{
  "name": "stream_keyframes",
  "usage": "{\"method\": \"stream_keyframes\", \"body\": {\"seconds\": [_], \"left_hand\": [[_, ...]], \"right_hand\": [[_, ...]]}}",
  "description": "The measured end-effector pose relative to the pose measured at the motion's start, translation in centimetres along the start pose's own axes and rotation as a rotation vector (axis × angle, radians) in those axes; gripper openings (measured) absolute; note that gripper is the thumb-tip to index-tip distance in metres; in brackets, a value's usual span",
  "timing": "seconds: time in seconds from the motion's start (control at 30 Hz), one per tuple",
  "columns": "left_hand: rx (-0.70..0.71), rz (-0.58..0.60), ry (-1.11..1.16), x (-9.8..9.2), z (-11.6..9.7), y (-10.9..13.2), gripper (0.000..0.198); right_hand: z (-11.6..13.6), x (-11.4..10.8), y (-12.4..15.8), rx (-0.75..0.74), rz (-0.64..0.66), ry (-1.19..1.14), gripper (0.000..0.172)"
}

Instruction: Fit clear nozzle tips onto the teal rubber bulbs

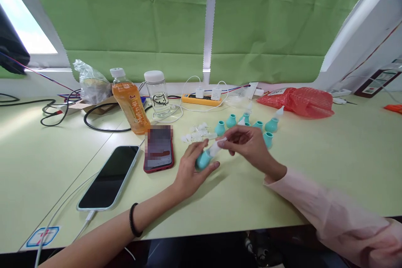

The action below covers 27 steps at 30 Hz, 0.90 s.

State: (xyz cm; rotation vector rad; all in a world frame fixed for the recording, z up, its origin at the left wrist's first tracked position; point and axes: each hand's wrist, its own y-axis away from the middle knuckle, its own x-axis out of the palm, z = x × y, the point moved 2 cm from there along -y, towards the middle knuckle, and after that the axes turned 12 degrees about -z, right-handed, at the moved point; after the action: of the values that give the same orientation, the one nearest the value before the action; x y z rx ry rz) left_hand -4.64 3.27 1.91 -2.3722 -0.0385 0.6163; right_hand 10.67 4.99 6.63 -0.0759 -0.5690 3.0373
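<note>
My left hand [190, 172] is wrapped round a teal rubber bulb [203, 161], tilted up to the right just above the table. A translucent white nozzle [215, 148] sits at the bulb's mouth, and my right hand [244, 144] pinches its tip between thumb and fingers. Behind my right hand stand several teal bulbs [231, 120] with open mouths. One bulb [271, 124] at the right carries a pointed clear nozzle [279, 112], and others at the back have nozzles too. Several loose clear nozzle pieces [198, 132] lie in a pile left of the bulbs.
A dark phone [109, 178] with a cable and a red-cased phone [159, 150] lie at left. An orange drink bottle [131, 102] and a clear cup [158, 96] stand behind. Further back are a power strip [201, 99] and red bubble wrap [301, 101].
</note>
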Motion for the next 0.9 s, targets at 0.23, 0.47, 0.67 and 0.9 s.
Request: {"method": "stream_keyframes", "body": {"seconds": [0.23,0.47,0.67,0.9], "left_hand": [[-0.148,-0.018,0.105,0.1,1.1,0.4,0.055],[-0.053,0.123,0.030,0.5,0.6,0.3,0.039],[-0.008,0.185,-0.002,0.6,0.2,0.4,0.033],[0.016,0.299,-0.126,0.9,0.4,0.7,0.023]], "right_hand": [[4.8,-2.0,-7.4,-0.419,-0.217,0.355,0.015],[-1.6,-3.3,-15.1,-0.301,-0.174,0.653,0.016],[-5.2,-3.8,-15.1,-0.181,-0.035,0.722,0.014],[-2.0,-2.0,-12.3,-0.524,-0.171,0.889,0.025]]}}
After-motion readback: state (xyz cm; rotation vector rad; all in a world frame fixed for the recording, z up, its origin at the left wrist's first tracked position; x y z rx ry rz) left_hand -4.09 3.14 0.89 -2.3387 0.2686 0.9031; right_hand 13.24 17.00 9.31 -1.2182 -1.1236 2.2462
